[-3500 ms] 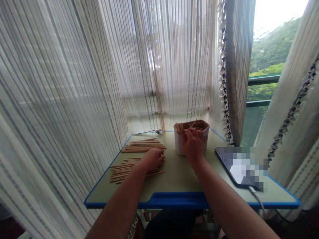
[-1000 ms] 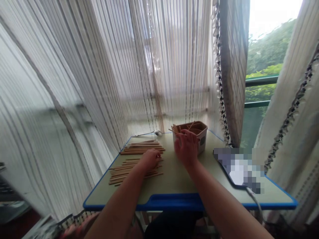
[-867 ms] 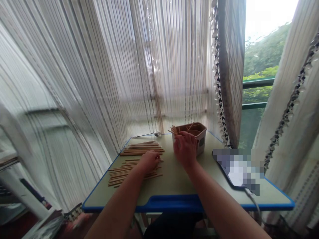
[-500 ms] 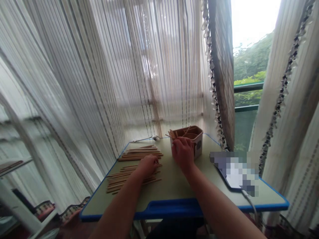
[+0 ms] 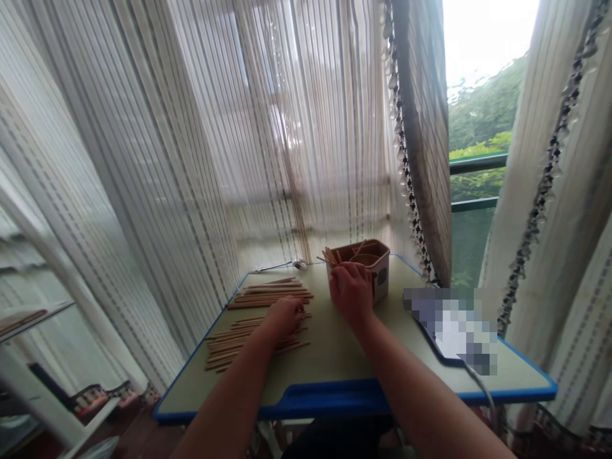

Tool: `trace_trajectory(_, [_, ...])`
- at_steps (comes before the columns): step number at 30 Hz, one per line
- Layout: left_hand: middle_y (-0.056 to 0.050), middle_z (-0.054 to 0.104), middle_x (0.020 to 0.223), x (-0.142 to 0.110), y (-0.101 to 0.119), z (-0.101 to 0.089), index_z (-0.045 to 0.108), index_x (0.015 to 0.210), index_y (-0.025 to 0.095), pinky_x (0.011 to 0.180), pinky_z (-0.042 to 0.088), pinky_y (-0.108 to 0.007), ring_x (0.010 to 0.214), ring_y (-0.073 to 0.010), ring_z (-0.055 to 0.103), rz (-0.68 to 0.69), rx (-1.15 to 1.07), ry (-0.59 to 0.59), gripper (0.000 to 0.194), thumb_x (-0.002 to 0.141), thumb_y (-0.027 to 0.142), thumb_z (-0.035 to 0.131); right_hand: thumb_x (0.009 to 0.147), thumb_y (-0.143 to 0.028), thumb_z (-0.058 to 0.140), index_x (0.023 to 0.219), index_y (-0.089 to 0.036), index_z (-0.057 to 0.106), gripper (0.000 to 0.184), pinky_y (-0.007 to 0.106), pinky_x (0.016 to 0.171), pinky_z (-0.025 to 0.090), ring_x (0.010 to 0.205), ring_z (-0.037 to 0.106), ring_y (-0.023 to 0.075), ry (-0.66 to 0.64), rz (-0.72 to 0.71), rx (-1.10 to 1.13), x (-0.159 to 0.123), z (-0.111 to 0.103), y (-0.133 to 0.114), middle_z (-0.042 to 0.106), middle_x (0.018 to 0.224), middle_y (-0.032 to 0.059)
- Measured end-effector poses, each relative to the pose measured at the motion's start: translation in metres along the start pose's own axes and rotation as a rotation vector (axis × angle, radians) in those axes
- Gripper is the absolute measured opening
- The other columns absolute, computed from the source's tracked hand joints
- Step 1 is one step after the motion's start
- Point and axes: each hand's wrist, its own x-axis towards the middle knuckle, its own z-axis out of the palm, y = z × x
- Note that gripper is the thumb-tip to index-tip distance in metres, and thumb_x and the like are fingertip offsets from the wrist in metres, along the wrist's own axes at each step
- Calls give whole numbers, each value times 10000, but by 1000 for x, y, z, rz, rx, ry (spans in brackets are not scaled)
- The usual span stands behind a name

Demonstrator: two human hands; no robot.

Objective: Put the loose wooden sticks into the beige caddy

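Observation:
My left hand (image 5: pixel 285 313) rests over chopsticks on the table, fingers curled and closed; whatever is between the fingertips is hidden. Light wooden chopsticks lie in two groups: a back pile (image 5: pixel 272 298) just behind this hand, and a front pile (image 5: pixel 229 347) partly under it and the forearm. At the front left corner of a utensil box (image 5: pixel 381 290), my right hand (image 5: pixel 351 287) is closed over the rim, its fingertips partly hidden. The box is light outside and brown inside. Several sticks (image 5: pixel 329 256) poke up from its left end, just above my right knuckles.
A metal spoon (image 5: pixel 299 264) lies at the table's back left edge. On the right is a blurred-out device (image 5: pixel 449 338) with a cable (image 5: pixel 480 386). The table (image 5: pixel 335 357) has a blue rim. Striped sheer curtains (image 5: pixel 306 159) hang close behind it.
Both hands stay in nearly the same places, with only a slight shift of the left fingers. The camera view has moved a little; the chopsticks and box look unchanged.

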Motion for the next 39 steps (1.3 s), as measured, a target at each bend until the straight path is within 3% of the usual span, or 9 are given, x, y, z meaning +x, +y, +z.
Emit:
trace_trajectory(24, [-63, 641, 975, -3, 5, -2, 670, 888, 206, 847, 429, -294, 927, -197, 580, -30, 27, -17, 199, 767, 192, 513, 773, -169, 555, 763, -203, 610, 64, 339, 863, 318, 918, 487, 209, -77, 64, 58, 0, 3, 1, 634, 874, 29])
trace_trajectory(33, [-74, 631, 965, -6, 7, -5, 666, 910, 205, 845, 433, -306, 913, -202, 584, -14, 66, -42, 227, 790, 213, 473, 765, -173, 555, 755, -205, 618, 71, 337, 856, 312, 890, 492, 205, -72, 66, 66, 1, 3, 1, 638, 849, 28])
trace_trajectory(39, [-72, 625, 967, -10, 10, -10, 667, 913, 206, 860, 429, -306, 912, -199, 579, 27, 68, -43, 239, 785, 224, 466, 753, -164, 560, 752, -206, 623, 75, 333, 837, 315, 884, 501, 205, -137, 59, 60, 2, 2, -1, 640, 842, 27])
